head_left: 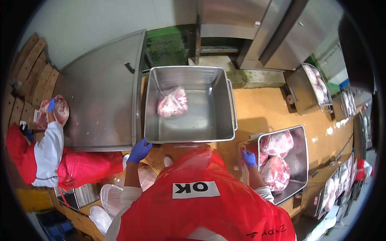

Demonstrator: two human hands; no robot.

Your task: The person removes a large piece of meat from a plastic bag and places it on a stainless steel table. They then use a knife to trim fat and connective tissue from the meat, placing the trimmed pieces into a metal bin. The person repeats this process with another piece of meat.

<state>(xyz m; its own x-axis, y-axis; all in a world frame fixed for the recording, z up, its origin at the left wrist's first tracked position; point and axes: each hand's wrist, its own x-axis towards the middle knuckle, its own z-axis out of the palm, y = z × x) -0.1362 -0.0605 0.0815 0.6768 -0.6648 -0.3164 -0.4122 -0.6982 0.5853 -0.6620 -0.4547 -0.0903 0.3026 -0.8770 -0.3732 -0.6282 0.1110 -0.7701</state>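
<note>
A deep metal tub (217,137) stands in front of me with one piece of raw meat in clear plastic (173,102) in its left half. My left hand (139,150), blue-gloved, is at the tub's near left corner, next to the steel table; its fingers are apart, with nothing held. To my right is a second metal tub (304,160) holding several pieces of meat (276,173). My right hand (249,158), also blue-gloved, is closed at this tub's left edge, where its fingers are partly hidden.
A co-worker in a red apron (92,168) handles meat (60,111) at the left end of the steel table (100,92). More filled metal tubs (317,86) stand at far right and lower right. Plastic-covered containers (110,199) are behind me on the left.
</note>
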